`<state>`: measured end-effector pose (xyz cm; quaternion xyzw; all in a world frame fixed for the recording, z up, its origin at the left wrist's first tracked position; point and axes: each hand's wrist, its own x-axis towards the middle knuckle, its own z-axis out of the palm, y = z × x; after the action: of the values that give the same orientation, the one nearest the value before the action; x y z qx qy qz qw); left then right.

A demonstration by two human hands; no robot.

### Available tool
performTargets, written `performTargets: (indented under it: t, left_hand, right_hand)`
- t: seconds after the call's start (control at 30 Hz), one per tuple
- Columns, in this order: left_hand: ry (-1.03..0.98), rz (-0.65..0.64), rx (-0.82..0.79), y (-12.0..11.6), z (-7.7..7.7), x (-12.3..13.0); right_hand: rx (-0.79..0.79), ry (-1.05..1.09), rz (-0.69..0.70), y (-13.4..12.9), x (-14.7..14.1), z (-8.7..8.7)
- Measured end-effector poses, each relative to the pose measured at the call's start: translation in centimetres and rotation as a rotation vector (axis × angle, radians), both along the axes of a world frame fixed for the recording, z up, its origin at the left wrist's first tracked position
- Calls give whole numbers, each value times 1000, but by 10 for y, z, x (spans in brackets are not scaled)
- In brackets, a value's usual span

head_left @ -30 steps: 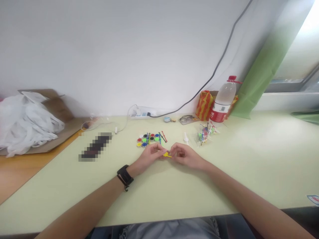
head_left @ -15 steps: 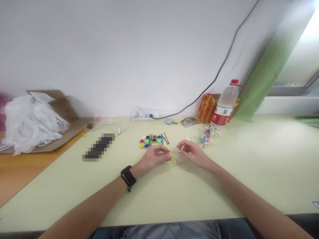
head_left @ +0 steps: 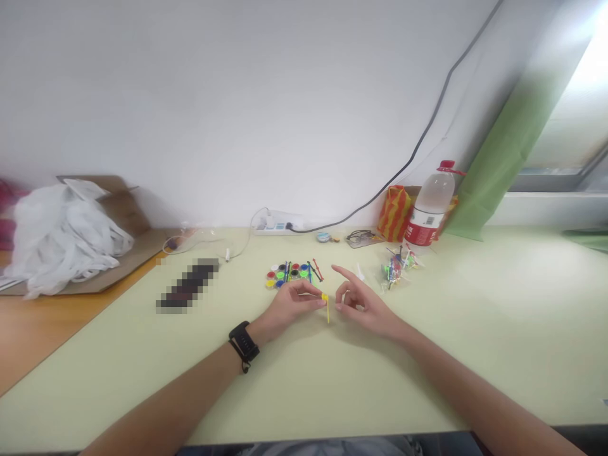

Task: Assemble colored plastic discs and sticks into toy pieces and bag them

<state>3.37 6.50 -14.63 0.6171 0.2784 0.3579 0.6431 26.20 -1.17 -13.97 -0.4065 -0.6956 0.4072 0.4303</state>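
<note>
Between thumb and fingers, my left hand (head_left: pixel 289 306) pinches a small yellow plastic piece (head_left: pixel 327 309), whose thin stem hangs down. My right hand (head_left: pixel 363 302) is just to the right of it, index finger stretched out and the other fingers curled with a gap to the thumb; nothing shows in it. Beyond my left hand lie coloured round discs (head_left: pixel 295 273), several in rows, with thin blue, green and black sticks among them. A red stick (head_left: pixel 318 270) lies at their right. Past my right hand is a clear bag of coloured plastic parts (head_left: pixel 395 267).
A large bottle (head_left: pixel 430 212) stands before a red and yellow bag (head_left: pixel 394 212). Along the wall are a power strip (head_left: pixel 278 225) and a small round tin (head_left: pixel 323 237). White plastic bags (head_left: pixel 69 234) lie on cardboard at the left of the table (head_left: pixel 285 392).
The yellow piece has turned so that its stem points straight down. My right index finger has stretched out. The view has tilted slightly up.
</note>
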Motion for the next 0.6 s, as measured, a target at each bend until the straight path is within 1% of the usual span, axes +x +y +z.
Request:
performTargets:
  t: [0.17, 0.23, 0.3, 0.43, 0.5, 0.6]
  left_hand:
    - [5, -20, -23, 2, -4, -1]
    - [20, -32, -36, 1, -3, -1]
    - [35, -27, -41, 0, -2, 0]
    - [53, -20, -27, 0, -2, 0]
    - [54, -33, -24, 0, -2, 0]
    - [58, -53, -9, 0, -3, 0]
  right_hand:
    - [12, -7, -72, -2, -3, -3]
    - [-13, -47, -70, -1, -3, -2]
    - [-24, -55, -96, 1, -1, 2]
    - [-42, 53, -202, 3, 1, 9]
    - [-85, 121, -199, 3, -1, 10]
    - [-140, 182, -130, 2, -5, 10]
